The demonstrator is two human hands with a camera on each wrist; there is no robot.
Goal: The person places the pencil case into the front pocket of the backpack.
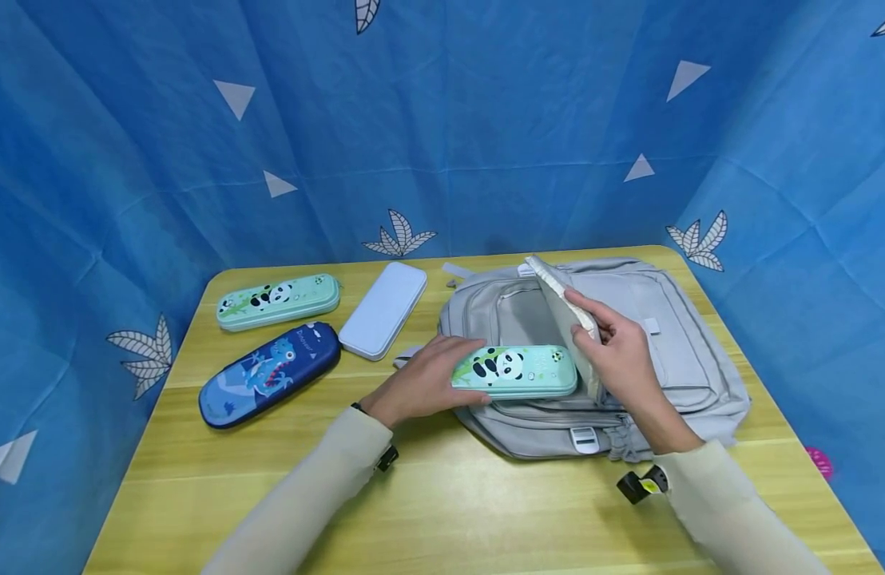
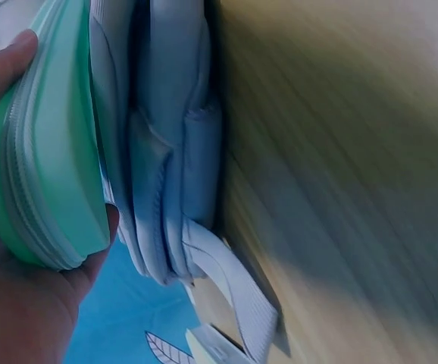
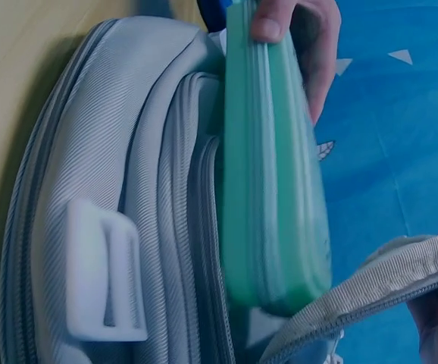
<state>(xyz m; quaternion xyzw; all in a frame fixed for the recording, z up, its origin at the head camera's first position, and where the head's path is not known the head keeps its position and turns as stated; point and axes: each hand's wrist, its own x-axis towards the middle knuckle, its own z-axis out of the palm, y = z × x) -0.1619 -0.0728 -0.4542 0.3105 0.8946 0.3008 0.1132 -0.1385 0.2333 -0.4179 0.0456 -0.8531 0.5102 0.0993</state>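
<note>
My left hand (image 1: 434,378) grips the left end of a mint-green panda pencil case (image 1: 516,374), thumb on its near side. The case lies over the opened front pocket of a grey backpack (image 1: 690,351), its right end against the lifted flap. With thumb and fingers my right hand (image 1: 618,349) pinches the edge of that pocket flap (image 1: 566,315) and holds it upright. In the left wrist view the pencil case's zipper (image 2: 23,178) runs closed along its side. From the right wrist the case (image 3: 276,167) shows beside the pocket's zipped edge (image 3: 370,284).
Left of the backpack lie a second green panda pencil case (image 1: 279,302), a dark blue dinosaur pencil case (image 1: 270,374) and a plain white case (image 1: 383,310). All sit on a wooden table (image 1: 471,503), with a blue patterned curtain (image 1: 442,120) around its back and sides.
</note>
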